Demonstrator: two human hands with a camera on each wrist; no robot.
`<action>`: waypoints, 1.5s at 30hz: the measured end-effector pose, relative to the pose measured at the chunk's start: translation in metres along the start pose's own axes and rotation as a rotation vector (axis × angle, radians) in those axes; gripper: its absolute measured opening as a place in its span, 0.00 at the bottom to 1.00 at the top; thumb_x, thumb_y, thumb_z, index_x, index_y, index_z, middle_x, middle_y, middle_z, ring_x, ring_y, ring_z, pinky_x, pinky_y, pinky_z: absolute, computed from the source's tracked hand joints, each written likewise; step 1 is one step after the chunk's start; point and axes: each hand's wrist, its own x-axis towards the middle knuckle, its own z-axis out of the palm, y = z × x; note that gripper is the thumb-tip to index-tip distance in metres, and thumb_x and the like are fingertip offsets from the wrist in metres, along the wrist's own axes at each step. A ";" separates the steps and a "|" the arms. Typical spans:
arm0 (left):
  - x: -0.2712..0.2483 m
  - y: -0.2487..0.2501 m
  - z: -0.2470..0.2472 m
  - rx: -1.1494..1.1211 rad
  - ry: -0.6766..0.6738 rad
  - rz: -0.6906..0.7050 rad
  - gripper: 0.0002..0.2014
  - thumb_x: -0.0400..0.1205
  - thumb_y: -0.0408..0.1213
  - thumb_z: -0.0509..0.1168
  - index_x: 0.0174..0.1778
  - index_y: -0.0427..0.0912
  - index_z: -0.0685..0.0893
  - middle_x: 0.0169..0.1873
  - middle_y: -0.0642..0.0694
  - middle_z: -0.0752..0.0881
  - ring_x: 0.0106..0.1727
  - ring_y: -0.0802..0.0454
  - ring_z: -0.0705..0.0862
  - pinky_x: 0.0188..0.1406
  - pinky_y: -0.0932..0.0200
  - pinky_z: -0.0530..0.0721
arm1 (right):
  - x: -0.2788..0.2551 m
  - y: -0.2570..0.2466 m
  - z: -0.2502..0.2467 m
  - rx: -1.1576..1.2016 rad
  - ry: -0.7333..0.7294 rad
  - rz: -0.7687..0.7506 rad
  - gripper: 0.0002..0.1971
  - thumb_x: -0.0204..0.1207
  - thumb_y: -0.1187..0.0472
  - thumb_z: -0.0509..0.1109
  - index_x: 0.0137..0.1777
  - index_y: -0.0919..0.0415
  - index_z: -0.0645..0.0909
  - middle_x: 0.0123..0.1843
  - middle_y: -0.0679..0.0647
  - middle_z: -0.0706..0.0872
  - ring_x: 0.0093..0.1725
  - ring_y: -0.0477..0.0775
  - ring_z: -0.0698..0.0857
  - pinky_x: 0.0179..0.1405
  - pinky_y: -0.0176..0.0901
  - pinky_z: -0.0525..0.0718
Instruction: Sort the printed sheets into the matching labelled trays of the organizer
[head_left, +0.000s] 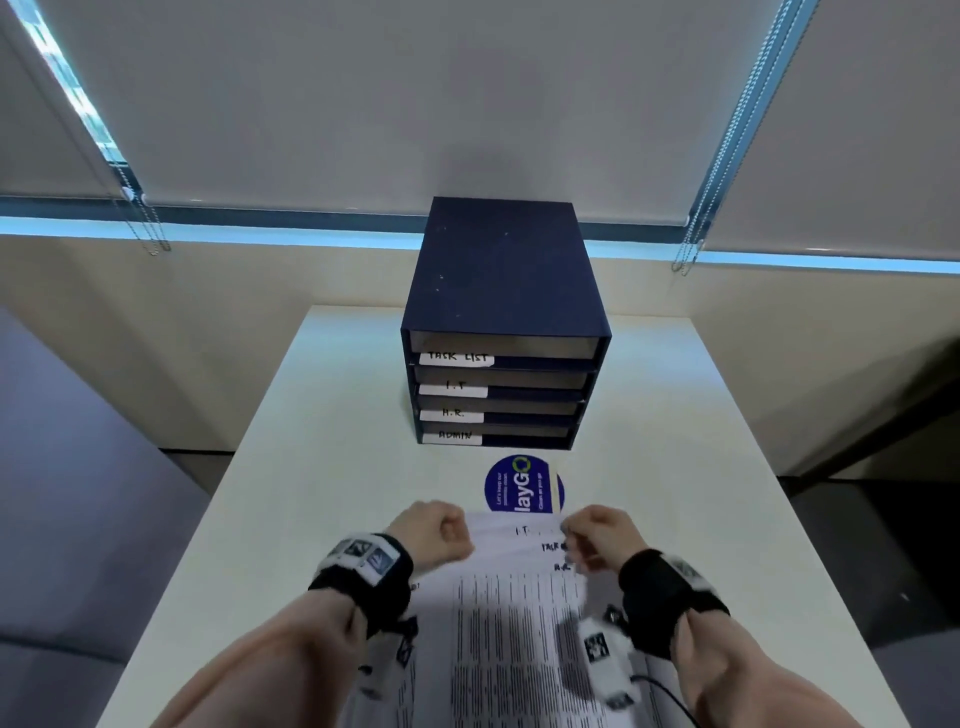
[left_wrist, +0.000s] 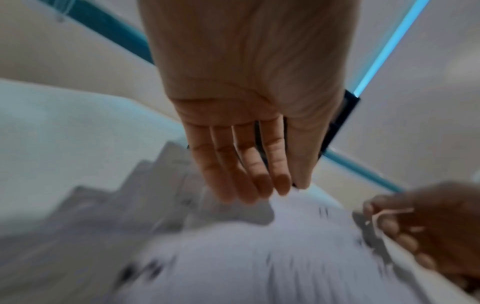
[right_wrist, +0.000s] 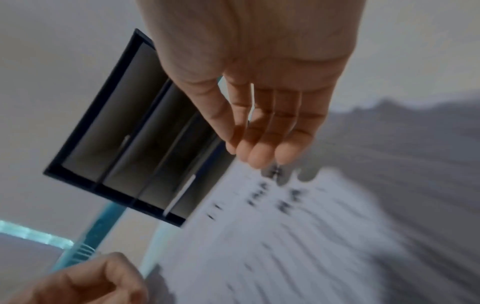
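A dark blue organizer (head_left: 498, 270) stands at the table's far middle. It has several open trays, labelled TASK LIST (head_left: 456, 358), I.T (head_left: 453, 388), H.R. (head_left: 452, 414) and ADMIN (head_left: 453, 436) from top to bottom. A fanned stack of printed sheets (head_left: 509, 634) lies in front of me, with staggered headings near my right hand. The top sheet (head_left: 519, 540) reads I.T. My left hand (head_left: 436, 535) pinches its far left corner between fingertips (left_wrist: 281, 185) and thumb. My right hand (head_left: 597, 540) pinches the far right edge. Both wrist views are blurred.
A round blue sticker (head_left: 522, 486) lies on the white table (head_left: 311, 467) between the sheets and the organizer. Behind the table are closed roller blinds (head_left: 363, 104) with bead chains. Dark floor lies to the left and right of the table.
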 end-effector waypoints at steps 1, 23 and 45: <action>-0.006 -0.007 0.010 0.180 -0.003 0.006 0.10 0.74 0.49 0.70 0.48 0.51 0.83 0.43 0.53 0.82 0.43 0.54 0.81 0.44 0.62 0.78 | -0.003 0.020 -0.003 -0.068 0.043 -0.005 0.11 0.76 0.71 0.68 0.32 0.65 0.79 0.21 0.56 0.81 0.21 0.53 0.78 0.26 0.39 0.76; -0.064 -0.004 0.021 0.186 0.577 0.168 0.08 0.84 0.42 0.61 0.44 0.46 0.83 0.48 0.54 0.87 0.44 0.51 0.85 0.45 0.56 0.81 | -0.046 0.072 -0.016 -0.090 0.097 -0.042 0.18 0.70 0.72 0.74 0.59 0.64 0.79 0.45 0.58 0.79 0.44 0.58 0.80 0.46 0.47 0.76; -0.017 0.026 -0.067 -0.947 0.412 0.046 0.14 0.88 0.29 0.52 0.61 0.46 0.78 0.52 0.39 0.86 0.48 0.48 0.86 0.50 0.55 0.81 | -0.066 0.026 -0.006 0.281 -0.295 -0.064 0.20 0.80 0.78 0.59 0.67 0.63 0.78 0.60 0.64 0.88 0.61 0.63 0.87 0.66 0.57 0.82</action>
